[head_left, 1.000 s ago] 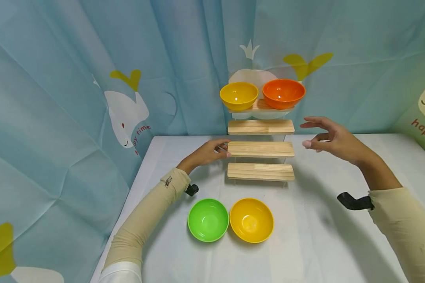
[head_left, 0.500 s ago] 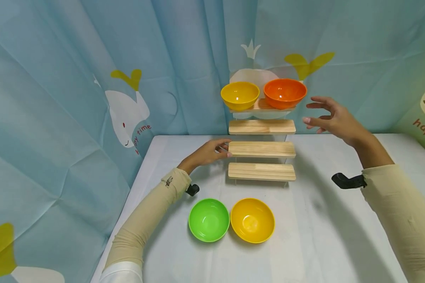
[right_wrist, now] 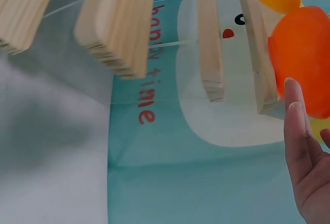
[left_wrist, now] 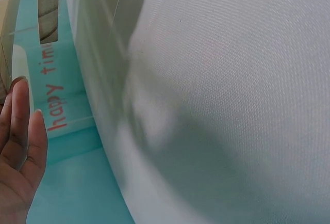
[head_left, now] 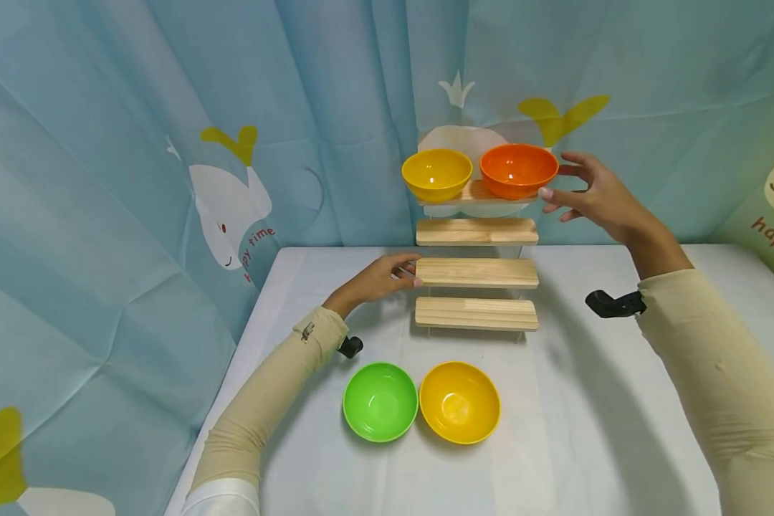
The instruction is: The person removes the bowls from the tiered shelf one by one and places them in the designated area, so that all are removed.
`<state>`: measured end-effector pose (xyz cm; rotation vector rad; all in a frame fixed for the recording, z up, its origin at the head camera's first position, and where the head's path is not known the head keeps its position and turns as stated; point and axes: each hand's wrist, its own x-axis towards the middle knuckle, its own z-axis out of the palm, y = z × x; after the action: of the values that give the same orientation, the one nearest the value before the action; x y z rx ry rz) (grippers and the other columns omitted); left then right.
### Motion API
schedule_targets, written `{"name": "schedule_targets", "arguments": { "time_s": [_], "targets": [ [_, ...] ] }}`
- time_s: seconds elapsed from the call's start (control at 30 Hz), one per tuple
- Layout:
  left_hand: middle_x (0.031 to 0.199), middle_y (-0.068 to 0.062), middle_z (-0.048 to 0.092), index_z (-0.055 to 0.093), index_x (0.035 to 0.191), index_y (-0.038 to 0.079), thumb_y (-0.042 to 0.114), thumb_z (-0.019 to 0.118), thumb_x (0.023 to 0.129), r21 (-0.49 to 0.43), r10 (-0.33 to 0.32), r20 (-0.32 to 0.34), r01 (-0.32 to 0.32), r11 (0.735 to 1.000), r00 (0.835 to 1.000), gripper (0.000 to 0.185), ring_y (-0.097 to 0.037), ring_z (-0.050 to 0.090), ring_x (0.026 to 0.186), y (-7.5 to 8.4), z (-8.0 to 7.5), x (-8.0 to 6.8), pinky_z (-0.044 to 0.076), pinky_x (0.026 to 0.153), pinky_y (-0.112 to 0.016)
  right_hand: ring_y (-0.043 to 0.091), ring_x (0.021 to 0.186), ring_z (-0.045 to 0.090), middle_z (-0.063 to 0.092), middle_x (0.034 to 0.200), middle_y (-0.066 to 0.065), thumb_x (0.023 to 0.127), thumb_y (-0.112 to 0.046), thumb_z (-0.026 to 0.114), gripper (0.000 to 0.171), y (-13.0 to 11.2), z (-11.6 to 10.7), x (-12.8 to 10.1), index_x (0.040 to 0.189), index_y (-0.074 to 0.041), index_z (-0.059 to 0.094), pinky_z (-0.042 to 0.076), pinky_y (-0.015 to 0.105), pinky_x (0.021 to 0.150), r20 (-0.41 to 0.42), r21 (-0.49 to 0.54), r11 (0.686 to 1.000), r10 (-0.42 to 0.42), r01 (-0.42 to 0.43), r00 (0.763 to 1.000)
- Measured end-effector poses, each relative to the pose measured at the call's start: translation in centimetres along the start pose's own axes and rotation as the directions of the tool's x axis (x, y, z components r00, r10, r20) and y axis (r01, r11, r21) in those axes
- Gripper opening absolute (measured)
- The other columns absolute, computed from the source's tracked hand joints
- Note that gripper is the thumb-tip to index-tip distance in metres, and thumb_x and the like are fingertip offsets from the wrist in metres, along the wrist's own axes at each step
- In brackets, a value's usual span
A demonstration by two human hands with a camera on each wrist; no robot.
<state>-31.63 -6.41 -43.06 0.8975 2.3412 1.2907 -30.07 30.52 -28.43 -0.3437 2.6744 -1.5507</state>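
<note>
While the left hand (head_left: 375,279) rests with relaxed fingers against the stepped wooden shelf (head_left: 476,273), the right hand (head_left: 595,195), fingers spread wide, touches the round orange plastic bowl (head_left: 519,170) on the far top step.

The top shelf (head_left: 472,195) of the stepped wooden rack is crowded — a yellow bowl (head_left: 436,173) and an orange bowl (head_left: 519,170) sit side by side, seemingly just apart, and the curtain (head_left: 335,107) hangs close behind. The right hand (head_left: 596,197) fills the gap at the orange bowl's right side. The second shelf (head_left: 476,231), third shelf (head_left: 476,272) and lowest shelf (head_left: 476,313) lie bare, though the left hand (head_left: 377,279) blocks the third's left end. In front, a green bowl (head_left: 380,400) and a second yellow bowl (head_left: 459,401) touch — the table (head_left: 606,430) to their right is open.
</note>
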Motion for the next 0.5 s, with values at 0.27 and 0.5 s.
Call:
{"name": "schedule_targets", "arguments": {
  "time_s": [0.27, 0.5],
  "targets": [
    [0.122, -0.006, 0.056, 0.040, 0.145, 0.018, 0.035, 0.063, 0.091, 0.000, -0.004, -0.009, 0.004, 1.000, 1.000, 0.061, -0.019, 0.055, 0.108, 0.0, 0.1, -0.1, 0.050, 0.084, -0.030, 0.005, 0.073, 0.068, 0.014, 0.155, 0.019, 0.091, -0.024, 0.065, 0.089, -0.8, 0.4, 1.2, 0.153, -0.014, 0.002, 0.055, 0.021, 0.064, 0.001, -0.014, 1.000, 0.020, -0.020, 1.000],
    [0.122, -0.005, 0.056, 0.040, 0.145, 0.018, 0.036, 0.063, 0.091, 0.009, -0.003, -0.012, 0.003, 1.000, 1.000, 0.061, -0.019, 0.055, 0.109, 0.0, 0.1, -0.1, 0.050, 0.084, -0.030, 0.008, 0.073, 0.070, 0.014, 0.154, 0.023, 0.091, -0.023, 0.064, 0.090, -1.3, 0.7, 1.7, 0.152, -0.014, -0.001, 0.056, 0.023, 0.065, 0.028, 0.017, 0.999, 0.027, -0.027, 0.999]
  ]
}}
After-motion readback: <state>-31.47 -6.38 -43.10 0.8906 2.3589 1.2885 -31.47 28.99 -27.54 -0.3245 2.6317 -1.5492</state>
